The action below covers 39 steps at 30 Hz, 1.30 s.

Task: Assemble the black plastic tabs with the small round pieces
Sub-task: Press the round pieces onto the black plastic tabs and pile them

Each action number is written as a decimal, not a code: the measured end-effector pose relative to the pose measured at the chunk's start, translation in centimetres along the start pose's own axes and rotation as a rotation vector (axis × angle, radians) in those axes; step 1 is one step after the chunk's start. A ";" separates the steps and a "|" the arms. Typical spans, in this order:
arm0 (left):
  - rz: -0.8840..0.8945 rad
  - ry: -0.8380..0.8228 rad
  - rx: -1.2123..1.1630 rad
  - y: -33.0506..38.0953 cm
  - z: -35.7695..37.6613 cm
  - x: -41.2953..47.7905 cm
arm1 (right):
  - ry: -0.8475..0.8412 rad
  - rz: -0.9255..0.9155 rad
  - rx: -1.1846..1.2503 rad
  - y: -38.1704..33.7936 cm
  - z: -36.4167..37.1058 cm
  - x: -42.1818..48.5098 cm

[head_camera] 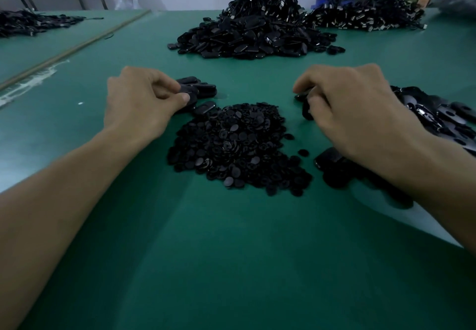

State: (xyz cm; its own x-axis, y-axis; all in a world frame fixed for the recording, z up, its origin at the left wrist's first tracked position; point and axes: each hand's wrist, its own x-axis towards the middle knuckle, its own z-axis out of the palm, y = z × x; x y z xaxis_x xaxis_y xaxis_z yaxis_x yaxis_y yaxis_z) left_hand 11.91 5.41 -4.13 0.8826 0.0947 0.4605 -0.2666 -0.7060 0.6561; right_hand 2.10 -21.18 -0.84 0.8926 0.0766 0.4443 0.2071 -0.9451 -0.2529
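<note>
the pile of small round pieces (pixel 237 146) sits in the middle of the green table (pixel 231 252), and everything else is placed from it. just beyond its far left edge the left hand (pixel 144 97) pinches a black tab (pixel 189 93) between thumb and curled fingers, beside a few loose tabs (pixel 207 88). beyond the pile's far right edge the right hand (pixel 355 113) curls its fingers round another tab (pixel 305 102); the fingers hide how it is gripped. more tabs (pixel 432 115) lie heaped to the right of the pile, and a big heap (pixel 252 38) lies well beyond it. the tabs look light, stiff and glossy, so probably slippery. they are likely best taken by the long edges, leaving the face free for a round piece. the left hand's tab seems to lie flat, its long axis running across, rounded end away from the palm. the right one's direction cannot be told.
</note>
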 end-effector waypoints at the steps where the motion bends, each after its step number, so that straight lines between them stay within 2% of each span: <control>1: 0.003 -0.004 0.030 0.1 0.0 0.0 | 0.036 0.005 0.044 0.0 0.0 0.0; 6: 0.032 0.006 0.130 1.0 -0.2 -0.6 | 0.062 0.103 0.387 0.1 0.3 -0.1; 11: 0.206 0.015 0.001 3.5 0.0 -2.1 | -0.043 0.228 0.800 -0.1 0.2 0.3; 15: 0.325 -0.097 -0.235 6.4 0.3 -4.0 | -0.112 0.268 0.973 -0.6 0.2 0.2; 20: 0.265 -0.316 -0.452 8.0 0.7 -5.5 | -0.123 0.253 1.095 -1.2 0.0 0.1; 23: 0.218 -0.352 -0.545 8.1 0.6 -5.7 | -0.133 0.241 1.104 -1.4 0.0 0.0; 30: 0.208 -0.273 -0.672 8.4 0.7 -5.8 | -0.180 0.180 0.982 -1.8 0.0 -0.2; 35: 0.227 -0.357 -0.726 8.3 0.5 -5.9 | -0.222 0.121 0.978 -1.8 -0.2 -0.3; 37: 0.187 -0.372 -0.723 8.0 0.5 -5.8 | -0.206 0.085 0.863 -1.5 -0.1 -0.2; 39: 0.154 -0.356 -0.707 7.9 0.5 -5.8 | -0.146 0.049 0.614 -0.8 0.1 0.0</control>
State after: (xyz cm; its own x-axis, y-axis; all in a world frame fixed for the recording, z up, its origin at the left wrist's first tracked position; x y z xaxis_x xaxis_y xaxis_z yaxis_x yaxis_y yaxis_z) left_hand 4.92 -1.05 -1.90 0.8546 -0.2812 0.4366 -0.4720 -0.0703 0.8788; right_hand 1.93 -20.41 -0.75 0.9434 0.1210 0.3087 0.3176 -0.5974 -0.7364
